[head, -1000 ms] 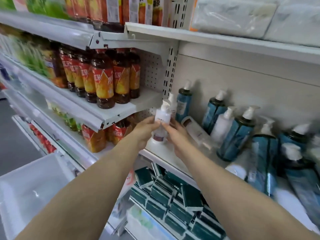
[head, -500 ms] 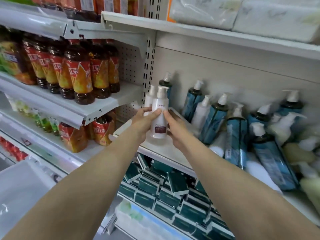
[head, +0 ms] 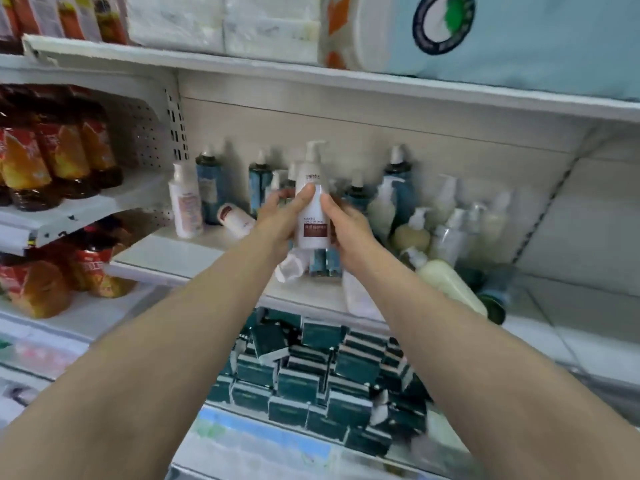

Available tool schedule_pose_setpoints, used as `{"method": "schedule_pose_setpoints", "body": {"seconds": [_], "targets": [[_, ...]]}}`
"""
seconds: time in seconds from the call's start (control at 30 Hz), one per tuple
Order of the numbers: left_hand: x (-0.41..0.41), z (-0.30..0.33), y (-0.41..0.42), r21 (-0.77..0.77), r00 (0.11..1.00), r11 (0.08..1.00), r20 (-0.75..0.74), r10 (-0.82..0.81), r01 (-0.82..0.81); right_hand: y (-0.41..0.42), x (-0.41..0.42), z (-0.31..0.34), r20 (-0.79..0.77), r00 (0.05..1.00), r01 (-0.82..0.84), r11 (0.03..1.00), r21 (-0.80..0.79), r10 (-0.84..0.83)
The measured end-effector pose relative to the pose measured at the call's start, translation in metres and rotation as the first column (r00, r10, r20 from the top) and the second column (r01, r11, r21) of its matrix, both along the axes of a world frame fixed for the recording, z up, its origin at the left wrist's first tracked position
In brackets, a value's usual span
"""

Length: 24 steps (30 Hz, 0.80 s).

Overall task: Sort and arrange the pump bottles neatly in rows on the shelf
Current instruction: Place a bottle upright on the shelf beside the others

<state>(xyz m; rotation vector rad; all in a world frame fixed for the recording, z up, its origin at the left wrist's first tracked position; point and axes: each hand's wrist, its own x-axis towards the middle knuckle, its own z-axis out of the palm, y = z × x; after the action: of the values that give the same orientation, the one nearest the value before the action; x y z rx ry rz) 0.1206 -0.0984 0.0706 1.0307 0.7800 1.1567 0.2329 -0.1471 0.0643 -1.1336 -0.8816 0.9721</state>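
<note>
Dark tea bottles (head: 62, 157) with orange-red labels are ranked on a side shelf far left of the held bottle, with more of them (head: 93, 271) on the level below. On the shelf (head: 194, 251), a white bottle (head: 186, 202) is stood upright well left of the held bottle, with a teal pump bottle (head: 207, 181) just behind it. A small white bottle (head: 235, 220) with a dark red label is seen lying tilted between that upright one and the held bottle.

The held bottle (head: 312, 202), white with a pump top and a dark red label, is kept upright above the middle of the shelf, off its surface. It is gripped from the left by the left hand (head: 280, 220), thumb laid on the front and fingers curled behind. It is gripped from the right by the right hand (head: 346, 230), thumb on its side and fingers wrapped round the back.

Behind the held bottle, teal bottles (head: 259, 178) are stood along the back wall. Right of it, cream and clear pump bottles (head: 446, 216) are crowded together, some leaning. A cream bottle (head: 450, 285) is seen lying on its side at the front, right of the held bottle. Below the shelf, dark green boxes (head: 311, 375) are heaped.
</note>
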Motion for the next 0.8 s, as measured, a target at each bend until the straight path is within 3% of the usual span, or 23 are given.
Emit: {"method": "schedule_pose_setpoints", "body": {"seconds": [0.4, 0.8], "targets": [[0.201, -0.002, -0.181, 0.049, 0.976, 0.975, 0.016, -0.218, 0.217, -0.215, 0.179, 0.004, -0.01, 0.978, 0.208, 0.976, 0.06, -0.208], [0.362, -0.013, -0.31, -0.002, 0.862, 0.864, -0.064, -0.503, 0.504, -0.36, 0.321, -0.021, -0.03, 0.854, 0.519, 0.854, 0.037, -0.519]]}}
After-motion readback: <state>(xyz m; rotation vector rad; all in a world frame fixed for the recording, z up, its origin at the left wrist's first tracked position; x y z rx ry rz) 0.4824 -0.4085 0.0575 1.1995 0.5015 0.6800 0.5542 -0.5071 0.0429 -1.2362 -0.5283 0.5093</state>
